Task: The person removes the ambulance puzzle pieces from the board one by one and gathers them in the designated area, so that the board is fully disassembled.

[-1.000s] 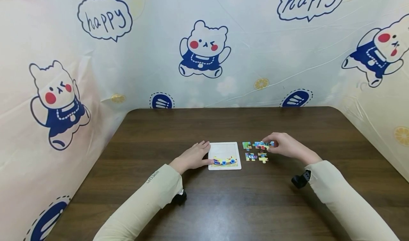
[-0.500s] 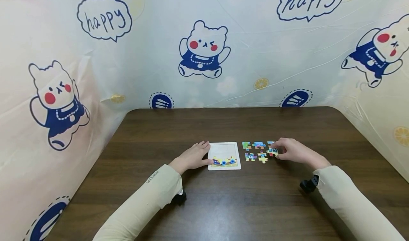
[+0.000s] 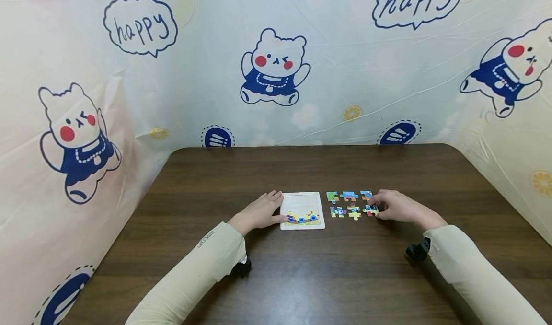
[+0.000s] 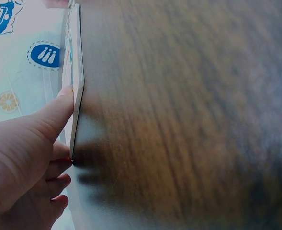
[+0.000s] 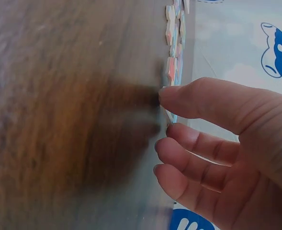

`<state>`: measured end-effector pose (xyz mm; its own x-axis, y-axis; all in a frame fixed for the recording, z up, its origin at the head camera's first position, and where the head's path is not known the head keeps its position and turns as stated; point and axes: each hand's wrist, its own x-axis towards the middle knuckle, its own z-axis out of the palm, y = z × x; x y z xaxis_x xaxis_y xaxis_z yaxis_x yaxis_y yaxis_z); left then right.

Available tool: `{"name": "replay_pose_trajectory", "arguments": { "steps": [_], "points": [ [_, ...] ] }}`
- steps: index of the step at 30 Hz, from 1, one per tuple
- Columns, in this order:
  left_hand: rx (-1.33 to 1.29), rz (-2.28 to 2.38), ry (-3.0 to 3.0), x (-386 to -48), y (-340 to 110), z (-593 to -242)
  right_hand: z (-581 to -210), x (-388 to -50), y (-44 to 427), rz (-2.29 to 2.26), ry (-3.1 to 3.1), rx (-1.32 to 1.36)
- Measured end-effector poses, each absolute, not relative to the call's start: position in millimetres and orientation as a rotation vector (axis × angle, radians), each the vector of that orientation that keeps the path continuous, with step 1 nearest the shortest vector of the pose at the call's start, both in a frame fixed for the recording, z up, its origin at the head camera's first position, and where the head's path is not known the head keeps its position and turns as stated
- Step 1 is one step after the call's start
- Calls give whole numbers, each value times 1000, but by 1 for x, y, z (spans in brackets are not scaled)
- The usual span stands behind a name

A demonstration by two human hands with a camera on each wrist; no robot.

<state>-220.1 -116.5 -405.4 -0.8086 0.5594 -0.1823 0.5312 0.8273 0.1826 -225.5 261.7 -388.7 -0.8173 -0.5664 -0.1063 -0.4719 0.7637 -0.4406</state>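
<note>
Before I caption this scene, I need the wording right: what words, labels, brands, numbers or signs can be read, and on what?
"happy": left speech bubble on the backdrop.
"happy": right speech bubble, same backdrop.
"LetSSlim", apparently: left sleeve; small, spelling uncertain.
Puzzle pieces and white tray: any text too small to read.
No numbers legible.

Six puzzle pieces [image 3: 354,212] (loose) — one tray [image 3: 300,202]

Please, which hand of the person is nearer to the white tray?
The left hand: it touches the left side of the white tray. The right hand is apart from it, at the right end of the puzzle pieces.
</note>
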Motion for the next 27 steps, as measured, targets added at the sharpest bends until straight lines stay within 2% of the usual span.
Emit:
{"name": "replay_pose_trajectory", "arguments": {
  "steps": [27],
  "points": [
    [820, 194, 2783, -219, -117, -406, -390, -226, 261, -637, 2744, -803]
  ]
}}
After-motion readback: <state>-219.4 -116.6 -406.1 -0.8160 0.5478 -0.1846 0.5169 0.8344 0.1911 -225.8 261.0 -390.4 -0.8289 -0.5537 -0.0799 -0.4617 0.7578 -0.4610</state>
